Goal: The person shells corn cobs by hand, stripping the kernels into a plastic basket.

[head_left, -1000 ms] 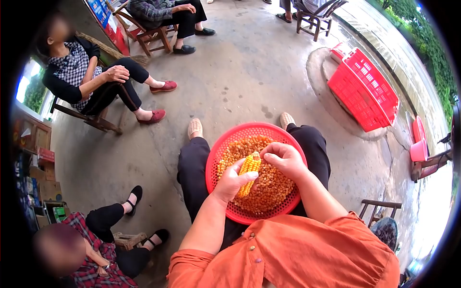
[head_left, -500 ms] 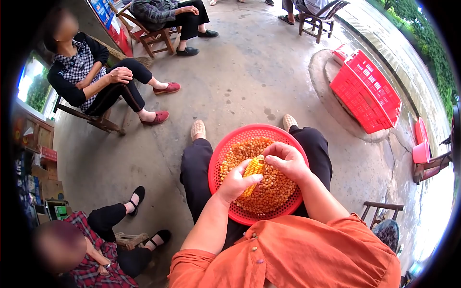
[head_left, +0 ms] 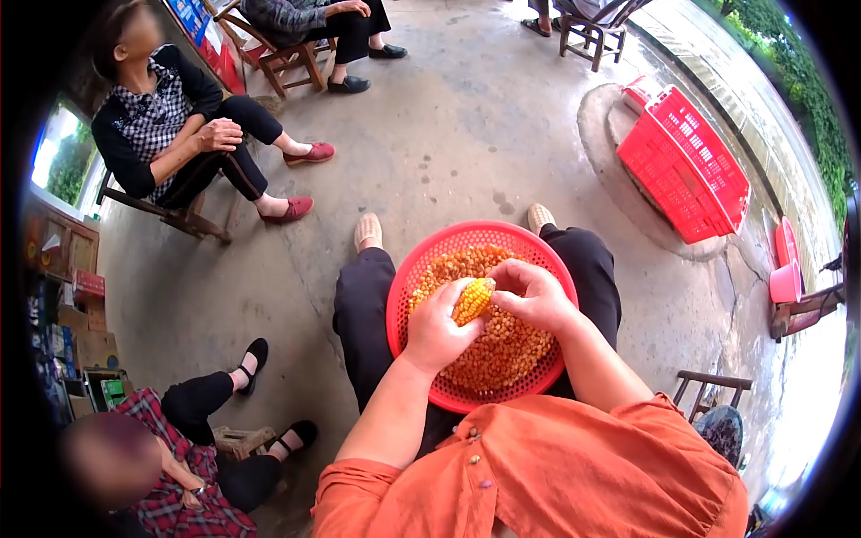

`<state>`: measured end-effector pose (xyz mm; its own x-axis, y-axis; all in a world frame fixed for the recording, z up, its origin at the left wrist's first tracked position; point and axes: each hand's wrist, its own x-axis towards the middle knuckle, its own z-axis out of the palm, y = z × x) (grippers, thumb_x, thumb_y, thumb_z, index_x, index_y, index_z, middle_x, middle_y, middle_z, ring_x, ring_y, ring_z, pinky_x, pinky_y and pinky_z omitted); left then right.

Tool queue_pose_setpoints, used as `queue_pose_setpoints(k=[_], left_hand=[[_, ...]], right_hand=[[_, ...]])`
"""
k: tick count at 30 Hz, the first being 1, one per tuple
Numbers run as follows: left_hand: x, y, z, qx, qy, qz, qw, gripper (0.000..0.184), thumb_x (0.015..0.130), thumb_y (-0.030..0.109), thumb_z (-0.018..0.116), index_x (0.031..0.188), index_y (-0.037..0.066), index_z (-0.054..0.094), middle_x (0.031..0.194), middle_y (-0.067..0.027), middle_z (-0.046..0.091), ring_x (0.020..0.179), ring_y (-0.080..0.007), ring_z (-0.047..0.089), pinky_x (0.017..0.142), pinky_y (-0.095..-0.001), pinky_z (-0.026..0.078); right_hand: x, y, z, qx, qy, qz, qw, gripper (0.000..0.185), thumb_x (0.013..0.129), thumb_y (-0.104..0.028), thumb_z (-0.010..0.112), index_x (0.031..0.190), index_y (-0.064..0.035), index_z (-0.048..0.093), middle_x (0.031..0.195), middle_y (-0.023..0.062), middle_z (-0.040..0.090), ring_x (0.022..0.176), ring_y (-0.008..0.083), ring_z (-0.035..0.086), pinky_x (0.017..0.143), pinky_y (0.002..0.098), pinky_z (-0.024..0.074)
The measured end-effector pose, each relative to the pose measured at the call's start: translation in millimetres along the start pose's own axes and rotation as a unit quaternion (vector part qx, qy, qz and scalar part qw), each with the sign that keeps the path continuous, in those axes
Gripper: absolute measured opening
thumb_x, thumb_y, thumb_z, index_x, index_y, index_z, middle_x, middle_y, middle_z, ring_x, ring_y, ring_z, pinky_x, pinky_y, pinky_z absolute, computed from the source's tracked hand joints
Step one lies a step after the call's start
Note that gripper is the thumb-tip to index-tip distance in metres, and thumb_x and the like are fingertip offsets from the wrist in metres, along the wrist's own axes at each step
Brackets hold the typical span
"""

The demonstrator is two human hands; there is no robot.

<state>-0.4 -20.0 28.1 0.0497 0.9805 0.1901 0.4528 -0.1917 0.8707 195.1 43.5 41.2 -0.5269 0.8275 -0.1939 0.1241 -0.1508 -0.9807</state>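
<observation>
My left hand [head_left: 437,328] is wrapped round a yellow corn cob [head_left: 473,303], whose upper end shows between the thumb and fingers. Its lower part is hidden in the palm. Curled fingers of my right hand [head_left: 536,299] press against the side of the cob near its tip; their ends are partly hidden. Both hands are over a round red perforated basket [head_left: 401,269] resting on my lap. Loose orange-yellow corn kernels [head_left: 498,360] cover its bottom.
A person in a checked top [head_left: 170,125] sits on the left, and another in a plaid shirt [head_left: 193,457] sits at lower left. More seated people are at the top. A red plastic crate [head_left: 682,166] stands at right, with a pink basin [head_left: 786,282] beyond it.
My left hand has closed further round the cob, so less of it shows. The cob has turned in the grip. My right fingers have shifted from its tip to its side.
</observation>
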Motion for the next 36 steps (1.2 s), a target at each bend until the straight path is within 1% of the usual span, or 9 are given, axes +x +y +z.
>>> queue_pose_setpoints(k=[3,6,8,10,14,26,30,32,36], left_hand=[[0.0,3.7,-2.5,0.063,0.001,0.007,0.998,0.049,0.072,0.01,0.079,0.119,0.007,0.064,0.106,-0.0122,0.069,0.095,-0.0305,0.069,0.082,-0.0375,0.055],[-1.2,-2.7,0.6,0.113,0.022,0.058,0.992,0.051,0.069,0.011,0.078,0.118,0.007,0.063,0.095,-0.0125,0.066,0.086,-0.0334,0.066,0.075,-0.0413,0.054],[-1.7,-4.3,0.8,0.141,0.024,0.079,0.987,0.053,0.068,0.012,0.077,0.119,0.007,0.062,0.092,-0.013,0.064,0.081,-0.0341,0.065,0.072,-0.0431,0.053],[-2.1,-5.6,0.9,0.152,0.025,0.093,0.984,0.054,0.068,0.012,0.077,0.119,0.007,0.062,0.09,-0.0128,0.063,0.078,-0.034,0.064,0.07,-0.0433,0.053],[-1.1,-0.6,-1.3,0.117,-0.002,0.052,0.992,0.049,0.07,0.01,0.077,0.117,0.008,0.065,0.094,-0.0124,0.066,0.086,-0.0328,0.066,0.076,-0.0403,0.054],[-0.1,1.1,-0.2,0.055,-0.041,-0.023,0.997,0.046,0.073,0.009,0.077,0.118,0.006,0.066,0.103,-0.0127,0.068,0.095,-0.0289,0.068,0.083,-0.0361,0.054],[0.1,3.5,-2.1,-0.013,-0.046,-0.029,0.998,0.047,0.075,0.008,0.078,0.12,0.004,0.064,0.109,-0.0131,0.069,0.1,-0.0263,0.068,0.088,-0.0347,0.054],[1.5,-1.9,-1.9,-0.017,-0.024,-0.016,0.999,0.049,0.076,0.007,0.079,0.122,0.002,0.062,0.11,-0.0134,0.068,0.101,-0.0266,0.068,0.089,-0.0349,0.053],[-0.2,-1.4,-2.1,-0.005,-0.016,-0.019,1.0,0.05,0.076,0.007,0.078,0.123,0.003,0.062,0.109,-0.0137,0.068,0.1,-0.028,0.068,0.088,-0.0355,0.053]], right_hand=[[-0.4,-4.3,-0.4,-0.047,0.008,-0.008,0.999,0.023,0.088,-0.012,0.069,0.108,-0.0011,0.063,0.091,0.0026,0.067,0.087,0.0094,0.064,0.081,0.027,0.0524],[-1.7,-7.2,-1.0,-0.143,0.011,-0.015,0.99,0.024,0.085,-0.013,0.07,0.105,-0.001,0.065,0.086,0.0064,0.068,0.082,0.0128,0.065,0.076,0.0289,0.0529],[-3.0,-13.2,0.5,-0.245,0.021,-0.03,0.969,0.026,0.081,-0.015,0.07,0.103,-0.0017,0.065,0.083,0.0119,0.067,0.078,0.0191,0.066,0.073,0.0318,0.0531],[-3.1,-11.6,0.8,-0.252,0.023,-0.035,0.967,0.026,0.08,-0.015,0.069,0.103,-0.0023,0.065,0.083,0.0138,0.067,0.078,0.0224,0.067,0.073,0.0334,0.0531],[-2.3,-9.8,-0.3,-0.287,0.025,-0.057,0.956,0.026,0.078,-0.016,0.068,0.101,-0.0028,0.065,0.084,0.0175,0.066,0.08,0.0294,0.067,0.074,0.0373,0.0531],[-1.2,1.1,-0.7,-0.328,0.067,-0.073,0.94,0.022,0.079,-0.01,0.063,0.1,-0.0034,0.065,0.084,0.0192,0.065,0.08,0.0326,0.067,0.073,0.0396,0.053],[-0.6,3.0,-4.8,-0.304,0.044,-0.065,0.949,0.024,0.079,-0.005,0.06,0.102,-0.0015,0.064,0.086,0.017,0.067,0.082,0.0281,0.068,0.075,0.036,0.0536],[-1.5,7.5,-2.4,-0.101,0.013,-0.058,0.993,0.024,0.082,-0.003,0.06,0.106,0.0008,0.062,0.09,0.0109,0.068,0.087,0.0199,0.067,0.08,0.0316,0.0531],[-3.1,2.5,0.4,-0.045,0.007,-0.03,0.999,0.024,0.086,-0.005,0.063,0.109,0.0021,0.061,0.095,0.0055,0.067,0.091,0.0129,0.064,0.084,0.0286,0.0517]])
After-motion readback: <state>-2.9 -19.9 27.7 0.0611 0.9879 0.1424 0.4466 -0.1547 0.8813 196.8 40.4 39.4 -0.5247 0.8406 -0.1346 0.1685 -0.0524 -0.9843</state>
